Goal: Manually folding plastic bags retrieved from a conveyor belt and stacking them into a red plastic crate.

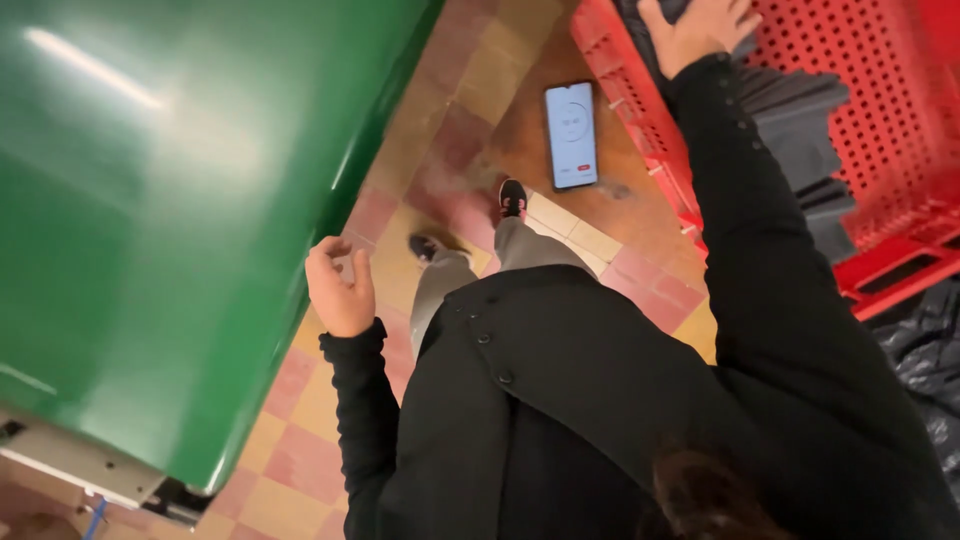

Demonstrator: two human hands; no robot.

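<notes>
A person in a black coat [600, 400] stands on a checkered tile floor [300, 440], seen from above. At the top right of the frame the right hand [700, 28] lies flat, fingers spread and released, on dark grey slabs [800, 130] stacked in a red perforated crate [890, 110]. At centre left the left hand [340, 285] hangs loosely curled, grasping nothing, just beside a glossy green panel [170, 220] filling the left side. A phone [571, 135] lies face up on the floor at upper centre, beyond the person's shoes [512, 197].
</notes>
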